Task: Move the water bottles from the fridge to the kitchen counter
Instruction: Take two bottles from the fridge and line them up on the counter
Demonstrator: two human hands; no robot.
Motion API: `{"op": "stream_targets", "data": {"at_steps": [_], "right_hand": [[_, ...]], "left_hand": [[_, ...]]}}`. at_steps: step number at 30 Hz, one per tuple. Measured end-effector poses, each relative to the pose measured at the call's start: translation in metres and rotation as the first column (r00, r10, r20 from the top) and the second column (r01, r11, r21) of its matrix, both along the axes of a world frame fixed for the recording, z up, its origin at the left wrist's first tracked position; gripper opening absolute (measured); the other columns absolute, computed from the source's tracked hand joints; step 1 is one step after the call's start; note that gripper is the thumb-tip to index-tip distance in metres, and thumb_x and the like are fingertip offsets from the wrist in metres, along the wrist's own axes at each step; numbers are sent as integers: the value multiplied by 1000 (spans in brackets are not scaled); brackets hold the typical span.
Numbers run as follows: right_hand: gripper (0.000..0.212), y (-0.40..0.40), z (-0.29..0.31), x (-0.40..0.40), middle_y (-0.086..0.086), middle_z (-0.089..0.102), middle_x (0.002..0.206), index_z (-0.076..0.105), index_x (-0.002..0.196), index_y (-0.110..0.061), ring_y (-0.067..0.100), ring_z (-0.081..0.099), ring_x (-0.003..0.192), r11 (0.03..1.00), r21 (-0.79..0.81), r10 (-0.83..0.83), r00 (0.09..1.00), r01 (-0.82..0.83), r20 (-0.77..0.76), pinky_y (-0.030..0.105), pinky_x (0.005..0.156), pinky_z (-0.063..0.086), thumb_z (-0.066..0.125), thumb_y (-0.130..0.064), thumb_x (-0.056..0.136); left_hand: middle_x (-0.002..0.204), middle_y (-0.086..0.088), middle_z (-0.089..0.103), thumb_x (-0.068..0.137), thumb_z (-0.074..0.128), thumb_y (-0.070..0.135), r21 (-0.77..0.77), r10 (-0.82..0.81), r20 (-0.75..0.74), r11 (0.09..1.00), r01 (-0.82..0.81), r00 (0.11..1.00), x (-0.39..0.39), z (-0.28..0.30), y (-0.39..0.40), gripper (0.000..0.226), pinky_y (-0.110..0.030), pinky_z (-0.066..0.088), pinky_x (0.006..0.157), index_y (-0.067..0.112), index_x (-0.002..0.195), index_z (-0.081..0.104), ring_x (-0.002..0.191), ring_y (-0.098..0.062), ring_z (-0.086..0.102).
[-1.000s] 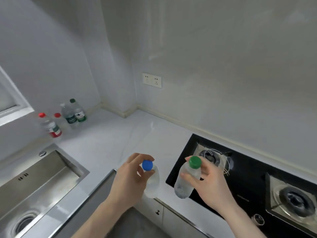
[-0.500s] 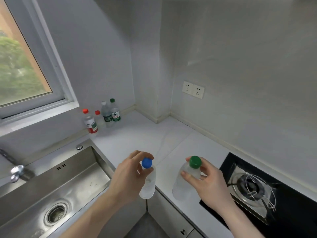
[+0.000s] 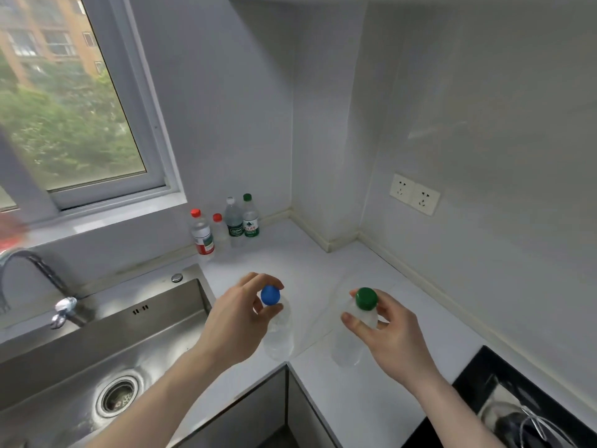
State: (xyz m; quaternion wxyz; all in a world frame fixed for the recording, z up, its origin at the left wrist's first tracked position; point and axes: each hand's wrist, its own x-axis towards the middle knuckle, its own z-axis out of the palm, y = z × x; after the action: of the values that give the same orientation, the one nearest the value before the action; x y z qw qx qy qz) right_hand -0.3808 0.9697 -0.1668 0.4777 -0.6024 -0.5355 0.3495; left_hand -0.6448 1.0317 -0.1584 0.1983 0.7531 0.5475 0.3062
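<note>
Four bottles (image 3: 226, 229) stand at the counter's (image 3: 290, 260) back, right of the sink (image 3: 97, 344).

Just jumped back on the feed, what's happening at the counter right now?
A person is carrying two clear water bottles, one in each hand, over the white kitchen counter. The left hand pinches the blue-capped bottle near its neck, and the right hand grips the green-capped bottle the same way. Whether either bottle touches the counter is hard to tell. Four bottles already stand upright by the wall under the window, right of the sink.
</note>
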Motion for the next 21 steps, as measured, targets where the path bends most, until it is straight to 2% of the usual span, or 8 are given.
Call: {"op": "stream_targets", "data": {"at_steps": [5, 10, 16, 19, 21], "right_hand": [[34, 40, -16, 13, -23, 74, 108, 73, 112, -37, 2, 69, 108, 998, -34, 51, 999, -51, -8, 33, 96, 58, 88, -33, 81], [35, 73, -34, 19, -35, 69, 108, 72, 113, -39, -6, 62, 111, 991, -97, 96, 995, -92, 35, 26, 96, 48, 87, -40, 81], [34, 118, -56, 18, -25, 72, 110, 73, 113, -37, -6, 61, 110, 983, -149, 119, 991, -109, 63, 19, 91, 47, 86, -41, 82], [36, 145, -70, 14, -26, 69, 115, 73, 116, -36, -4, 57, 112, 974, -196, 128, 989, -111, 78, 20, 94, 43, 85, -42, 83], [37, 164, -79, 10, -27, 69, 115, 75, 117, -34, -7, 56, 111, 971, -217, 120, 989, -99, 87, 14, 92, 41, 86, -42, 82]], "left_hand": [[106, 26, 59, 92, 76, 31, -7, 69, -37, 998, -70, 997, 3, -5, 23, 23, -26, 52, 74, 43, 107, 62, 80, -6, 61], [105, 24, 59, 93, 74, 33, -35, 64, -105, 997, -68, 992, 2, -9, 55, 22, -29, 53, 76, 41, 110, 62, 79, -5, 61], [109, 22, 59, 94, 73, 33, -78, 40, -209, 995, -58, 977, -3, -33, 106, 22, -32, 55, 80, 38, 111, 59, 83, -9, 61], [113, 17, 61, 93, 75, 32, -136, 18, -247, 989, -53, 969, -6, -52, 142, 24, -35, 56, 82, 36, 111, 59, 87, -15, 61], [116, 15, 62, 93, 75, 31, -161, 0, -293, 986, -49, 956, -8, -67, 166, 25, -35, 56, 82, 36, 111, 58, 89, -17, 61]]}}
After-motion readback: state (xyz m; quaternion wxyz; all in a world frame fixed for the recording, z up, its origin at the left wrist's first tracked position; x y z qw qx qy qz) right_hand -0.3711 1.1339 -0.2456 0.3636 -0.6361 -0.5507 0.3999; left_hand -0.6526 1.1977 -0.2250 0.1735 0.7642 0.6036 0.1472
